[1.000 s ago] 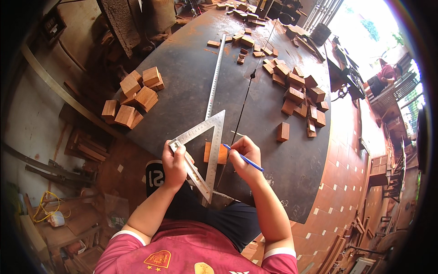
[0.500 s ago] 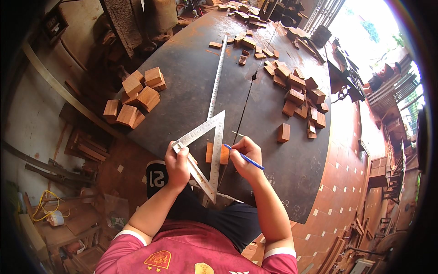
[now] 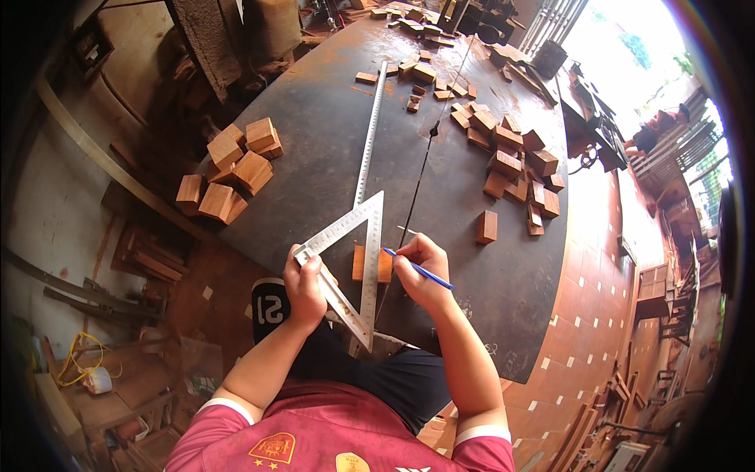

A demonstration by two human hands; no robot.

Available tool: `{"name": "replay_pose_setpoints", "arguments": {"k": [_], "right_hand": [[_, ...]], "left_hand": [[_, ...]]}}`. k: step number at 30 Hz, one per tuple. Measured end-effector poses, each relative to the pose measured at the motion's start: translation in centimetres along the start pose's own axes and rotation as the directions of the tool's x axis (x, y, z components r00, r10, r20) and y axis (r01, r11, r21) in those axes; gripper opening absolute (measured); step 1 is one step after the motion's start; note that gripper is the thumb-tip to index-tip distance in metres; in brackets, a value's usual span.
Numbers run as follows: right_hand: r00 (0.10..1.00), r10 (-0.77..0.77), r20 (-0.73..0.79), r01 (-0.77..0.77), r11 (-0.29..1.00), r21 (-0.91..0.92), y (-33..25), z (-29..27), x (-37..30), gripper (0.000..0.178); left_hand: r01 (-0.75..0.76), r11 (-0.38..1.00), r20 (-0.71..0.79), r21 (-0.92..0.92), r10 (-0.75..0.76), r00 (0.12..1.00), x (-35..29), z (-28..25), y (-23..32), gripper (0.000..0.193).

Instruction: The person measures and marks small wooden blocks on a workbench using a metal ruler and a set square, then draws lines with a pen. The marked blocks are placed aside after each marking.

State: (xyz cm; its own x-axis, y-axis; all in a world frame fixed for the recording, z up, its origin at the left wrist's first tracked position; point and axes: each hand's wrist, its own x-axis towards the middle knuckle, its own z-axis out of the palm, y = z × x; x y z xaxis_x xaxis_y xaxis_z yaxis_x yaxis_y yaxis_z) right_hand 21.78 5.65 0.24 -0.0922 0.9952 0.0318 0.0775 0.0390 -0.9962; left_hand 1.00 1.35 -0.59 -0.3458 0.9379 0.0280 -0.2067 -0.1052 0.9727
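Observation:
A metal triangle square (image 3: 372,271) lies across a small reddish-brown wooden block (image 3: 359,264) near the table's front edge. My left hand (image 3: 305,287) is closed around the thick left side of the square, thumb on top. In my right hand (image 3: 423,271), pinched between thumb and fingers, is a blue pen (image 3: 432,277). Its tip points left, at the square's straight edge over the block; whether it touches the wood I cannot tell. A thin light-coloured stick end also shows by the right fingers.
A long steel ruler (image 3: 372,141) lies on the dark table (image 3: 314,157) beyond the square. Wooden blocks are piled at the left edge (image 3: 228,169) and in a larger group on the right (image 3: 507,161). A narrow dark slot (image 3: 421,177) runs lengthwise through the tabletop.
The view has shifted very slightly. My hands, the square, the pen and the block keep the same places relative to one another.

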Motion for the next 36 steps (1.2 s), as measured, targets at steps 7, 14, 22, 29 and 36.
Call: {"name": "replay_pose_setpoints", "arguments": {"k": [7, 14, 22, 29, 36], "right_hand": [[1.000, 0.006, 0.003, -0.006, 1.000, 0.012, -0.1, 0.2, 0.0, 0.009], [1.000, -0.004, -0.002, 0.004, 1.000, -0.005, -0.5, 0.2, 0.0, 0.012], [0.960, 0.122, 0.250, -0.118, 0.993, -0.033, -2.2, -1.2, -0.8, 0.018], [0.933, 0.113, 0.342, -0.179, 0.969, 0.169, -2.4, -1.9, -0.6, 0.009], [0.999, -0.026, -0.043, 0.034, 0.978, 0.204, -1.6, -2.1, 0.3, 0.008]], "left_hand": [[-0.008, 1.000, 0.008, 0.007, 0.008, 1.000, -0.1, 0.2, 0.0, 0.013], [-0.002, 0.999, 0.004, 0.033, 0.002, 1.000, 0.0, 0.1, -0.1, 0.015], [0.002, 0.996, 0.002, 0.084, -0.002, 1.000, -0.1, 0.1, -0.2, 0.020], [0.032, 0.997, -0.011, -0.076, -0.033, 0.999, 0.0, -0.9, -1.0, 0.014], [0.092, 0.970, -0.102, -0.223, -0.117, 0.988, 2.3, -3.9, 0.0, 0.019]]}}
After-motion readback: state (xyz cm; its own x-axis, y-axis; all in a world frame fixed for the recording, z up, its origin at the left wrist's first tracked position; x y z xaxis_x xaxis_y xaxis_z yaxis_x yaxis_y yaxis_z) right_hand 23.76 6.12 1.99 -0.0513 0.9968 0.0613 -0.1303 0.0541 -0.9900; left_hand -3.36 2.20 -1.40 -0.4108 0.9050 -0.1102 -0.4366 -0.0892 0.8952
